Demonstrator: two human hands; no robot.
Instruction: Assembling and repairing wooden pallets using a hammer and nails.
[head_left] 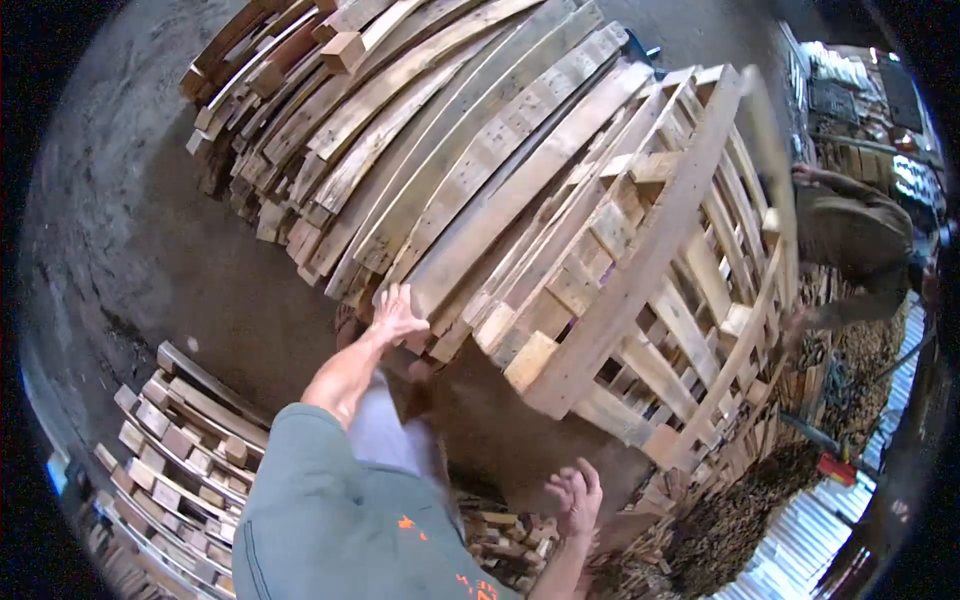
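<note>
- At the lower edge of a tilted wooden pallet [640, 260], the left hand [397, 316] lay flat with fingers spread, pressing on the end of a long pale plank [500, 190] in the stack beside it.
- Lower in the view, the right hand [577, 497] hung open with fingers loosely curled, holding nothing, just below the pallet's near corner and apart from it.
- That pallet stood raised on a slant, its slats and blocks facing the camera, leaning over the heap of planks and pallets behind the left hand.
- Across it, another person [850, 240] in a drab shirt stood at the pallet's far side, a hand near its top edge; whether it gripped the wood I could not tell.
- Further left, a low stack of pallets [180, 440] lay flat on the dark concrete floor [150, 220].
- Wood scraps [740, 520] were piled at lower right.
</note>
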